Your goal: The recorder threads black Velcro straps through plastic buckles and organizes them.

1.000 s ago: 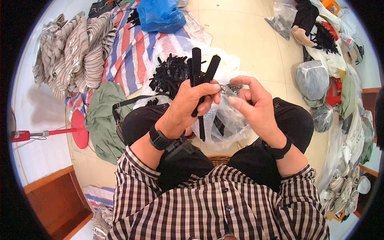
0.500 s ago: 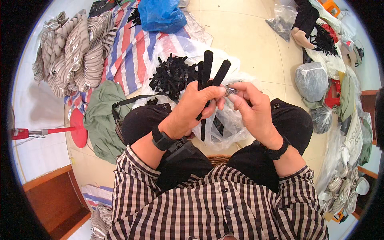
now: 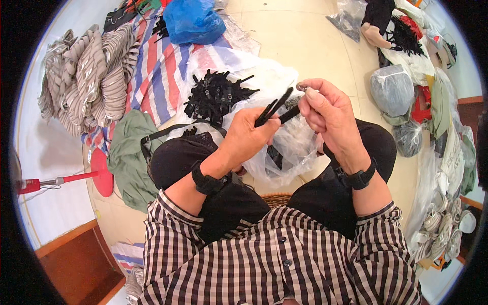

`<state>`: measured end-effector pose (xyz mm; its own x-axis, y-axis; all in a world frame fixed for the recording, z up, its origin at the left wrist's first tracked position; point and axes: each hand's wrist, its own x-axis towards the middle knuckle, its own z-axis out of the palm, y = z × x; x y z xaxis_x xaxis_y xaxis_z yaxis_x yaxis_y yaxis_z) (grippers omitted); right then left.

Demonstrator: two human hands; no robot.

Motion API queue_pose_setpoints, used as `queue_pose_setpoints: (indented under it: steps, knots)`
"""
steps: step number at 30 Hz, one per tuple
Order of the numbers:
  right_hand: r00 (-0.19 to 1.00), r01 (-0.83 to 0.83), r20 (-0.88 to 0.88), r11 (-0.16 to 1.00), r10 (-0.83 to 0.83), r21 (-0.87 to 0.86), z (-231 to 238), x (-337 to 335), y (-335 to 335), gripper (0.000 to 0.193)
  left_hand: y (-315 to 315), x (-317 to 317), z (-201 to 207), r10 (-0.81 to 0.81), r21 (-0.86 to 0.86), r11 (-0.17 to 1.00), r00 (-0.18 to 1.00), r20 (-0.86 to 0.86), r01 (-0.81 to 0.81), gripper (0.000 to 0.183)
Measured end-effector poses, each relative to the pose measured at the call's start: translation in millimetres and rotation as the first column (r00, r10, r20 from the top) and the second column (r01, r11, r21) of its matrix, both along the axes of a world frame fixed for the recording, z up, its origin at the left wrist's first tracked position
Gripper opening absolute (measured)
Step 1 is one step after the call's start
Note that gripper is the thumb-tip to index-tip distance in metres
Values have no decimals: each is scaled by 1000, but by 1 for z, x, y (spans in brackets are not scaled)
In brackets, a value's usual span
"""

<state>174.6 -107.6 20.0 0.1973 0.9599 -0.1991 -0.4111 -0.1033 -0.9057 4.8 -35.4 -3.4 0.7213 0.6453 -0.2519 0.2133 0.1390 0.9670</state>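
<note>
Up and clear of the left hand goes the right hand, thumb and fingertips pinching a small metallic piece right of the strap pile; black straps, tipped over from upright, sit clasped in the left, also right of that pile. Below right of it spreads a clear plastic bag; a slack pinch could drop the piece into its folds, a loose clasp could let straps slide.
</note>
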Motion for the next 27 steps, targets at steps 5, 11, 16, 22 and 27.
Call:
queue_pose_setpoints:
  steps: [5, 11, 16, 22, 27]
  knots:
    - [996, 44, 79, 999, -42, -19, -6, 1, 1, 20, -4, 2, 2, 15, 68, 998, 1000, 3, -15, 11]
    - [975, 130, 173, 990, -137, 55, -6, -2, 1, 20, -1, -2, 8, -23, -78, 997, 999, 32, 26, 12]
    - [992, 68, -108, 997, -70, -24, -11, 15, 1, 19, 6, -6, 16, -119, -277, 950, 988, 100, 143, 25]
    - [990, 137, -43, 990, -137, -15, -2, 13, 1, 18, -1, -6, -3, -79, -84, 993, 994, 80, 86, 13]
    - [971, 166, 170, 986, -166, 15, -4, 6, 0, 19, -5, -2, 2, -112, 203, 972, 993, -23, 114, 12]
